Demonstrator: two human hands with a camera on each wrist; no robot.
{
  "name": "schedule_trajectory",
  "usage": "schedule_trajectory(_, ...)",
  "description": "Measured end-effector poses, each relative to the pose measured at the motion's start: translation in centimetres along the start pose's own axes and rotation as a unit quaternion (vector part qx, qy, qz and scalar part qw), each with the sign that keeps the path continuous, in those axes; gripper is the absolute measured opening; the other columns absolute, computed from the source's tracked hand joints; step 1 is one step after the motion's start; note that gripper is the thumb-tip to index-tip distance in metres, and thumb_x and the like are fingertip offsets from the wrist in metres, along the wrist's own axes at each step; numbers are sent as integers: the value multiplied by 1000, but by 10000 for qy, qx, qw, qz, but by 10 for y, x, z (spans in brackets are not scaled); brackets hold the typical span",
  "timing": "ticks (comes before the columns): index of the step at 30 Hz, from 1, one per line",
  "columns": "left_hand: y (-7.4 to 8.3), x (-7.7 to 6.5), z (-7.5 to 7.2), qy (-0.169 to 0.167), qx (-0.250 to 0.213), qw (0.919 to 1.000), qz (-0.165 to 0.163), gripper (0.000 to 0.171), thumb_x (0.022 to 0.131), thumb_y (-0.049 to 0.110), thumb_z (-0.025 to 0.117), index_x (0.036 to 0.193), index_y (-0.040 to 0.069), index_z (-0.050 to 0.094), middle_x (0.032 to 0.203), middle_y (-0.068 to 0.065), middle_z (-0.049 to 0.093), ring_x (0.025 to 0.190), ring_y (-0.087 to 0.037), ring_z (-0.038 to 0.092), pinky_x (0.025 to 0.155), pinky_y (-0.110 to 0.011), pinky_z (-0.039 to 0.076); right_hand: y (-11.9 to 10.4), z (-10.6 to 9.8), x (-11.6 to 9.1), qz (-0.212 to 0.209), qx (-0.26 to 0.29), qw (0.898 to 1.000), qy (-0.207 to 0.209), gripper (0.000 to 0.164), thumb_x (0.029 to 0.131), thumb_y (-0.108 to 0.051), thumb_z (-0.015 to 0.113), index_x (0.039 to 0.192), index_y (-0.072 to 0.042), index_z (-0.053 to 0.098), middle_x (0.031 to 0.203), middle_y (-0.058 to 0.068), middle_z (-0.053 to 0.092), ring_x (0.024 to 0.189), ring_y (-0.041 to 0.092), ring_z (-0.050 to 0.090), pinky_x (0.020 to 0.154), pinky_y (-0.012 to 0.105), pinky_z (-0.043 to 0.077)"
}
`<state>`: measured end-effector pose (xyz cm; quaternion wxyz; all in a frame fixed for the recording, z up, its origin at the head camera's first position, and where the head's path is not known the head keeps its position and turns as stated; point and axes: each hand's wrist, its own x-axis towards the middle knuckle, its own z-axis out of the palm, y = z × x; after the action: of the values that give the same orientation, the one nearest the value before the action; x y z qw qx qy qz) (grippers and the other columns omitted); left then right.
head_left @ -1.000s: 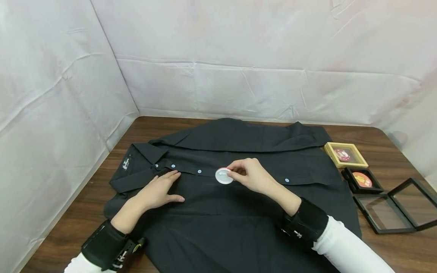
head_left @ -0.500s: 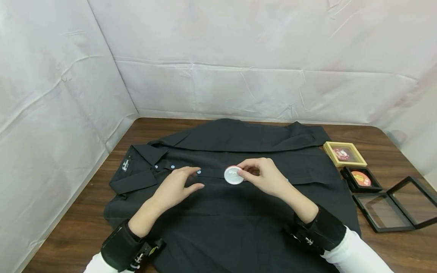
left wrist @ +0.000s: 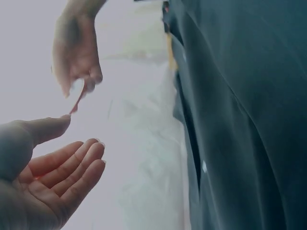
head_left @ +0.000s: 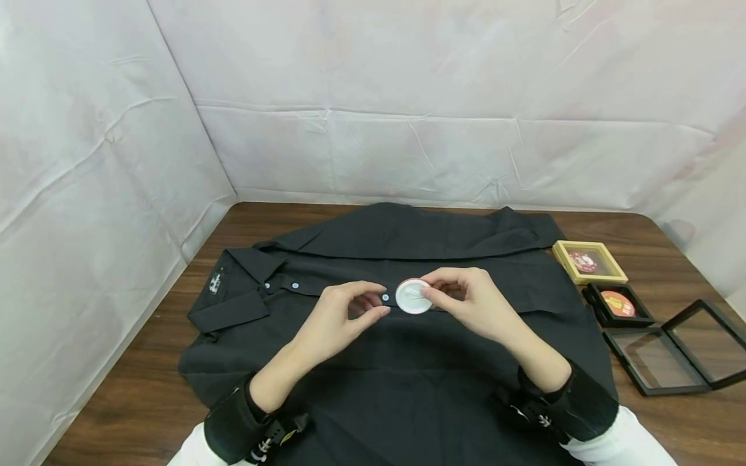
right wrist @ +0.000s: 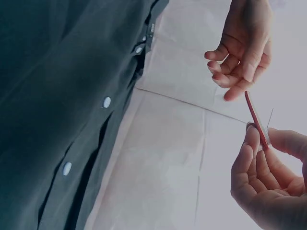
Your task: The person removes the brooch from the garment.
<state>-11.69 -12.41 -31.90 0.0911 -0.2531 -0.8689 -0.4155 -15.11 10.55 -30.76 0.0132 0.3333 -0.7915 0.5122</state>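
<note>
My right hand (head_left: 474, 301) pinches a round pin-back badge (head_left: 411, 296) by its right edge, its white back turned up toward the head camera. In the right wrist view the badge (right wrist: 257, 117) is edge-on with a red rim, and its thin pin (right wrist: 270, 118) sticks out from the back. My left hand (head_left: 344, 317) is just left of the badge, thumb and fingers spread apart with nothing between them. Both hands are above a black button-up shirt (head_left: 373, 401) laid on the table, its collar (head_left: 233, 314) to the left. Light buttons (right wrist: 107, 102) run along the placket.
A yellow framed case (head_left: 590, 263) with a red figure inside sits at the shirt's right edge. Beside it are a black box (head_left: 606, 320) holding an orange round badge (head_left: 618, 303) and an open clear-paned black case (head_left: 664, 362). White cloth walls (head_left: 373, 155) enclose the wooden table (head_left: 134, 382).
My left hand has lifted off the shirt near the collar and moved right, close to the badge. My right hand has shifted slightly right, still pinching the badge.
</note>
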Motion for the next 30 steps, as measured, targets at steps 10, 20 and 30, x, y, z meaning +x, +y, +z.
schedule_trajectory(10,17,11,13,58,-1203,9927,-110,26,83,14,66,104,1,62,85,-5,65,74,-9,62,65,-23,51,-6,-7,-6,-56,324,9994,62,13,84,-1,62,96,0,66,82,5,65,65,19,61,57,26,50)
schedule_trajectory(20,24,15,22,276,-2047,9782,-225,19,83,6,64,100,-4,62,80,-13,66,66,-12,64,61,-28,53,-9,-9,-7,-42,669,9977,105,14,84,2,60,97,4,65,84,10,65,66,15,61,59,25,51)
schedule_trajectory(30,27,14,22,532,-2480,9671,-178,15,82,1,64,95,-6,61,77,-16,65,65,-21,65,62,-29,53,-12,-8,-6,-57,943,9955,86,16,84,2,60,99,5,64,88,12,64,70,17,62,64,30,53)
